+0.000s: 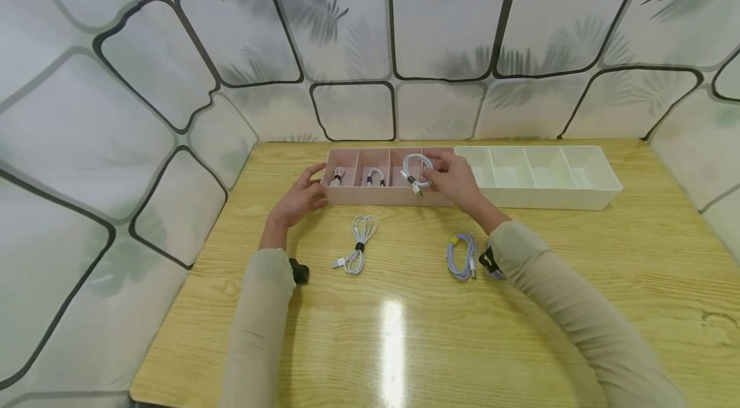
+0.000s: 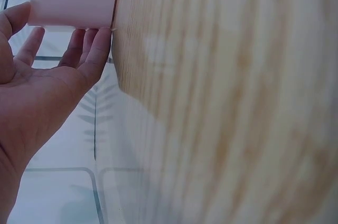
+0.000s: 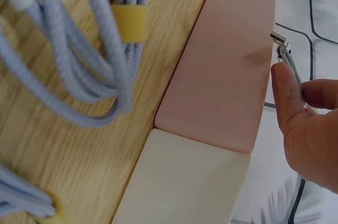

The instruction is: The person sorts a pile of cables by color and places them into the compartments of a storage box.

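My right hand (image 1: pixel 457 182) pinches a coiled white cable (image 1: pixel 412 164) above the right part of the pink compartment box (image 1: pixel 376 197). The cable's metal plug (image 3: pixel 280 39) sticks out past the fingertips in the right wrist view. At the box's left end, my left hand (image 1: pixel 300 197) rests its extended fingertips against the end wall, as the left wrist view (image 2: pixel 47 86) also shows. Inside the box, one bundled cable (image 1: pixel 338 177) lies in the leftmost compartment and another cable (image 1: pixel 377 174) in the one beside it.
End to end with the pink box stands a cream compartment box (image 1: pixel 549 199). Closer on the wooden table lie a white cable with a black tie (image 1: pixel 354 260) and a bluish cable with a yellow tie (image 1: pixel 451 260). Another bluish cable (image 1: pixel 496 274) is partly hidden by the right wrist.
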`<state>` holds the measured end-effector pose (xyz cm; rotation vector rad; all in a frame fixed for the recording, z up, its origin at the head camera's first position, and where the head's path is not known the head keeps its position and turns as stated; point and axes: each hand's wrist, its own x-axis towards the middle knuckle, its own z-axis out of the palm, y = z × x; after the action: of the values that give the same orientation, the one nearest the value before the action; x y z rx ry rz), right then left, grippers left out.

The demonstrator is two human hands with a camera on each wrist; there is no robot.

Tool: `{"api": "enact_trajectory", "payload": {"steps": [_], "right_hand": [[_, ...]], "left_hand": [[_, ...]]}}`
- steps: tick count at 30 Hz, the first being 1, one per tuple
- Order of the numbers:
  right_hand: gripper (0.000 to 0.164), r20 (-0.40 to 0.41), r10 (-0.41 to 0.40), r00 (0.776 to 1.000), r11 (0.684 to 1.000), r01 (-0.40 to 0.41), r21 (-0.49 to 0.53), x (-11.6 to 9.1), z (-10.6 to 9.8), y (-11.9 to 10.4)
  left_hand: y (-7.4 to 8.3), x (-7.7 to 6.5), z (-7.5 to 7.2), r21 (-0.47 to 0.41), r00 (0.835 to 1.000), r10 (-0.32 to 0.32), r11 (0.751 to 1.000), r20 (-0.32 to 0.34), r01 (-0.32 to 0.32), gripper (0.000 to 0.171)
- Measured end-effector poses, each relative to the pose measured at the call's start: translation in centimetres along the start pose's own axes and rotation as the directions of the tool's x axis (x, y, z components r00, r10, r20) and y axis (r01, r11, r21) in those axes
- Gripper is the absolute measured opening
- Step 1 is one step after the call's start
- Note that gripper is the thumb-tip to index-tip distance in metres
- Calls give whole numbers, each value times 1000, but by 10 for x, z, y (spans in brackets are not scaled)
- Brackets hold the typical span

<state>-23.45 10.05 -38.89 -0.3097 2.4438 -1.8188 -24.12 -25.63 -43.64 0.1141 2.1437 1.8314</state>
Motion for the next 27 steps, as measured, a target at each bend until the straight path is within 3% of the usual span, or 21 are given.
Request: {"api": "enact_trajectory", "payload": {"steps": [12, 20, 27], "right_hand": [[41, -134, 6, 991, 1000, -10, -29, 11, 7, -2], [42, -158, 61, 986, 996, -49, 76, 17, 8, -2], [42, -172, 45, 984, 999, -39, 37, 23, 12, -1]], "left_hand": [[1, 0, 0, -10, 1000, -8, 1000, -9, 8, 62], [2, -1, 2, -20, 1000, -12, 1000, -9, 12, 61], [4, 0, 1, -42, 1000, -19, 999, 8, 20, 62]]}}
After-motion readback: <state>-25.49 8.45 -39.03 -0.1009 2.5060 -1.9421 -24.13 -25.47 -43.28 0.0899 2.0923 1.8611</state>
